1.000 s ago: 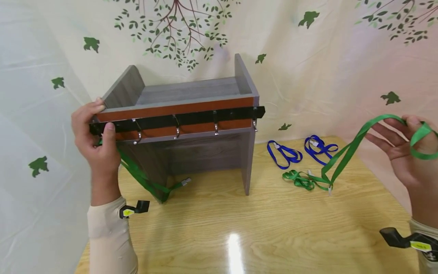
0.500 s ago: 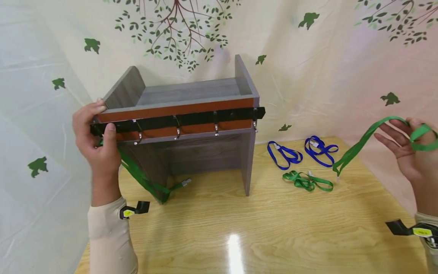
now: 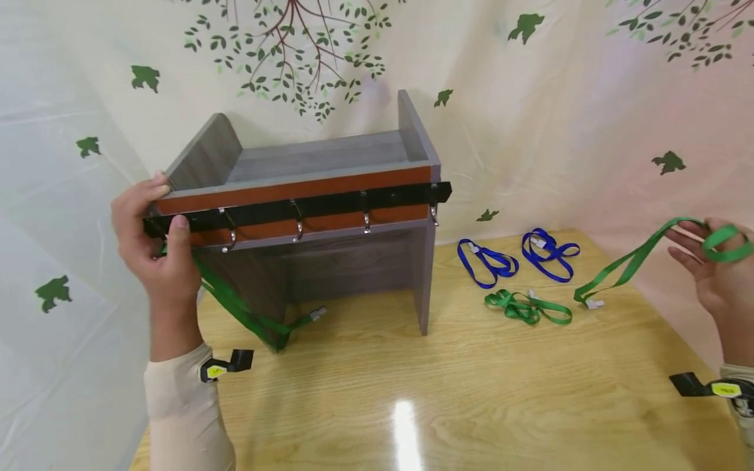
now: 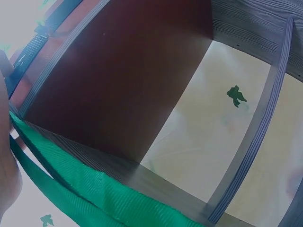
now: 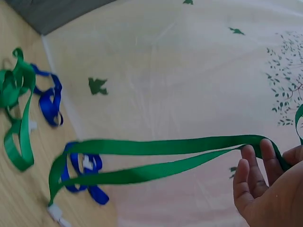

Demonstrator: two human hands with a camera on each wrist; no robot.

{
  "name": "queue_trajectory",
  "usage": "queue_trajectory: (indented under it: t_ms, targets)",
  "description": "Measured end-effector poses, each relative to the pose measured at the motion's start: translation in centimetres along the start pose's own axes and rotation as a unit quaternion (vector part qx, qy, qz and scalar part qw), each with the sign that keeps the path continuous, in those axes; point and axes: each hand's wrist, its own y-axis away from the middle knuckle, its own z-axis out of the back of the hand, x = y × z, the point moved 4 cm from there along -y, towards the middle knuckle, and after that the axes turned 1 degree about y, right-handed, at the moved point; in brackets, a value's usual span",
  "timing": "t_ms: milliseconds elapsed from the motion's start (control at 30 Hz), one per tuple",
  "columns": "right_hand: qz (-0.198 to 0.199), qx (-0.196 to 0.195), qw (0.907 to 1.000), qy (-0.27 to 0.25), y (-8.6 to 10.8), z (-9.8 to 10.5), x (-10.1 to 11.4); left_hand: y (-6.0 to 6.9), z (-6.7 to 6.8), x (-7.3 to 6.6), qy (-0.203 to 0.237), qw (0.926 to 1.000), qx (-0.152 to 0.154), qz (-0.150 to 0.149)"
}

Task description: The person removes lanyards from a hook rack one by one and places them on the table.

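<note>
My left hand (image 3: 154,245) grips the left end of a grey wooden shelf (image 3: 424,268), thumb on the black hook rail (image 3: 330,207) along its front. Several silver hooks (image 3: 299,226) line that rail. From beside this hand a green lanyard (image 3: 226,294) hangs at the shelf's left end, its clip low by the table. Off to the right, my right hand (image 3: 721,281) pinches another green lanyard (image 3: 639,252) between thumb and fingers. Two strands of it droop to a pale clip (image 3: 595,304) at table level. In the right wrist view, the held lanyard (image 5: 156,145) stretches leftward from the fingers.
Two blue lanyards (image 3: 487,263) lie on the wooden table (image 3: 501,392) right of the shelf. One bunched green lanyard (image 3: 527,307) lies in front of them. Behind everything hangs a pale leaf-printed sheet (image 3: 530,131).
The held green lanyard has come apart from the bunched green one and shifted right. My right hand is slightly lower, and the clip now lies sideways. The left hand keeps its grip.
</note>
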Motion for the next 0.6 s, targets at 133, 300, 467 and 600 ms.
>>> queue_trajectory:
  t_ms: [133,300,467,600]
  targets:
    - [0.002,0.006,0.9978,0.066,0.2,1.0,-0.1,-0.2,0.0,-0.2,0.007,1.0,-0.004,0.0]
    - [-0.015,0.035,0.9912,0.127,0.8,2.2,-0.6,-0.2,-0.1,-0.3,0.017,0.9998,-0.006,0.004]
    - [-0.028,0.017,0.9211,0.388,1.0,3.1,-1.2,-0.2,-0.2,-0.3,0.019,0.9998,-0.002,0.004]
    - [-0.052,-0.014,0.8482,0.527,0.8,3.5,-1.5,-0.1,-0.1,-0.2,0.016,0.9999,0.002,0.004]
